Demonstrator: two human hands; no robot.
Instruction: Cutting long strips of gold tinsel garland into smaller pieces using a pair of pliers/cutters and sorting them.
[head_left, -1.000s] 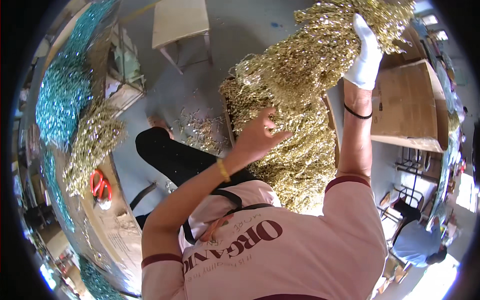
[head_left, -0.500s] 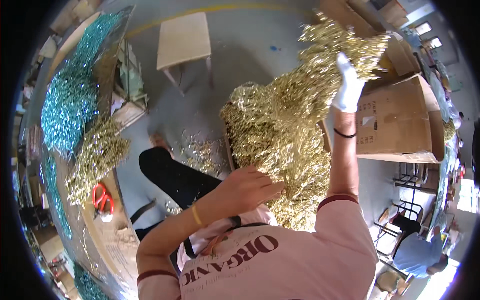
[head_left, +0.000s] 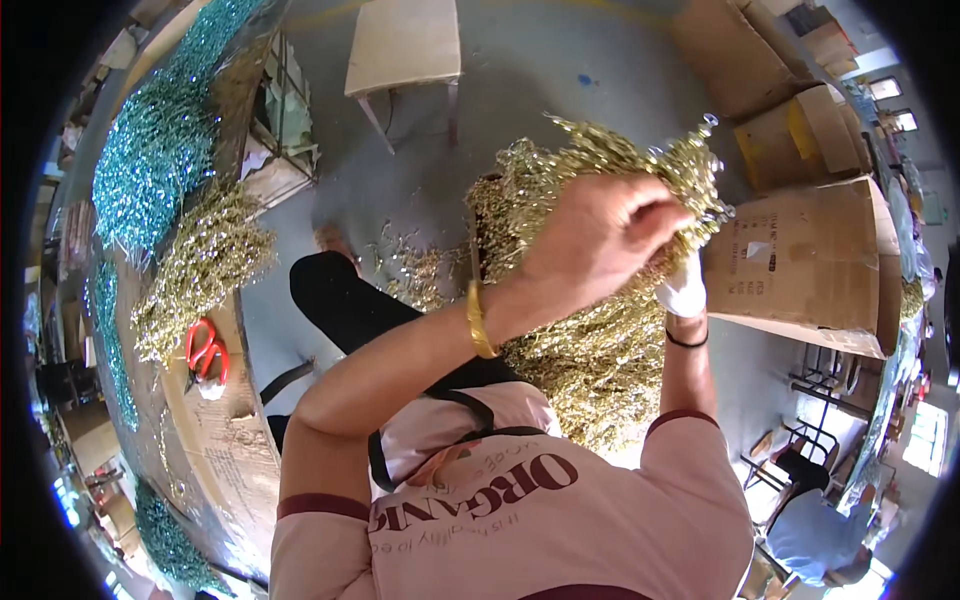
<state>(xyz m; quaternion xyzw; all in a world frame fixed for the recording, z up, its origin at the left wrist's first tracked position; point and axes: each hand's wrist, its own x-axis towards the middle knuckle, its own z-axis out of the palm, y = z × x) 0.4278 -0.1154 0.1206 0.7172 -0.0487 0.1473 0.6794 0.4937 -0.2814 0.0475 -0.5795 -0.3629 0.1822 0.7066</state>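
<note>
A bushy bundle of gold tinsel strands [head_left: 690, 165] is raised over a big heap of the same gold tinsel [head_left: 590, 380], which sits in a carton in front of my body. My right hand [head_left: 685, 290], in a white glove, grips the bundle from below; tinsel and my other hand hide most of its fingers. Bare, my left hand [head_left: 610, 235] has reached across to the bundle, its thumb and curled fingers pinched together at the strands. What exactly lies between those fingertips is partly hidden.
On the cardboard-covered table [head_left: 225, 440] at left lie teal tinsel [head_left: 155, 165], a smaller gold tinsel pile [head_left: 205, 275] and red-handled scissors [head_left: 207, 352]. A pale stool [head_left: 405, 45] stands ahead. Open cardboard boxes [head_left: 810, 260] are at right; a person in blue [head_left: 820, 535] sits beyond them.
My left hand has moved up and right from near my lap to the gold bundle. My right hand has come down and nearer with the tinsel. The whole view has shifted slightly.
</note>
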